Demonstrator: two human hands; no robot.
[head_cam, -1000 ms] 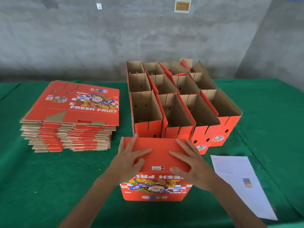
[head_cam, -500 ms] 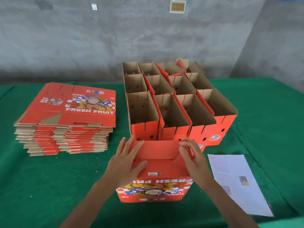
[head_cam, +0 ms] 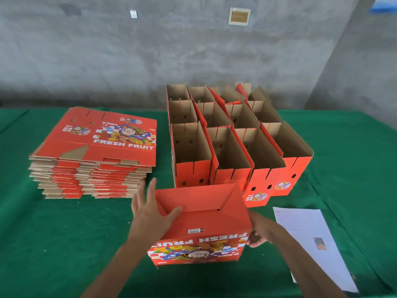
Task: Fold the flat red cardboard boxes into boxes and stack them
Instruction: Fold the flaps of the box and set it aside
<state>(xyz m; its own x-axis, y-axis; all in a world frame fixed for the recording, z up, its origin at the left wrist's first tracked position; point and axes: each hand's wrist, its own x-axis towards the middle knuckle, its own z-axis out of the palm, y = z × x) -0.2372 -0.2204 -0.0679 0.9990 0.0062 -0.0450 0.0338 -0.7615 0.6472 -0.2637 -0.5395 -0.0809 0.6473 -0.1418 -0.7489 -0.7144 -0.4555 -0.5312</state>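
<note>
Both hands (head_cam: 150, 211) on upturned box (head_cam: 206, 220) — base flaps closed

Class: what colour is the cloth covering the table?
Green cloth, seen clearly in the head view.

"FRESH FRUIT" on top flat box (head_cam: 103, 136); same words, upside down, on held box (head_cam: 199, 239).
</note>
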